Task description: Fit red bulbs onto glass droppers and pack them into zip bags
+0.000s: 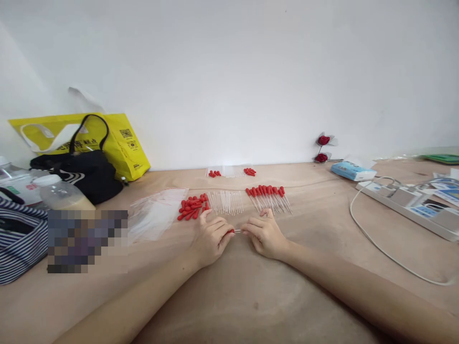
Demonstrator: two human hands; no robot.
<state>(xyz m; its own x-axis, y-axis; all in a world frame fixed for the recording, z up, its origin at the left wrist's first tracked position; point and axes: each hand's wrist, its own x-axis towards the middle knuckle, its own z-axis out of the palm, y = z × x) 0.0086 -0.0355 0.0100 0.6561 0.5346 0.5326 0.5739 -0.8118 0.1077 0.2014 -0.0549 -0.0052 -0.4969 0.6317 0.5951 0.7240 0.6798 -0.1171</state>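
Over the near middle of the table, my left hand (212,239) is closed on a red rubber bulb (231,231), which shows at its fingertips. Facing it, my right hand (266,238) pinches a thin glass dropper tube (237,231). The tube's left end meets the bulb; how far it sits inside is hidden. Just beyond my left hand lies a pile of loose red bulbs (191,206). To its right are several clear glass tubes (225,202) laid side by side. A row of droppers with red bulbs (267,191) on their tubes lies beyond my right hand.
Clear plastic bags (158,215) lie left of the pile. By the wall is a clear pack with red bulbs (214,173). A yellow bag (131,148), black bag (93,174) and bottle (64,193) stand left. Right are a tissue pack (351,170), power strip (405,205) and cable (380,255).
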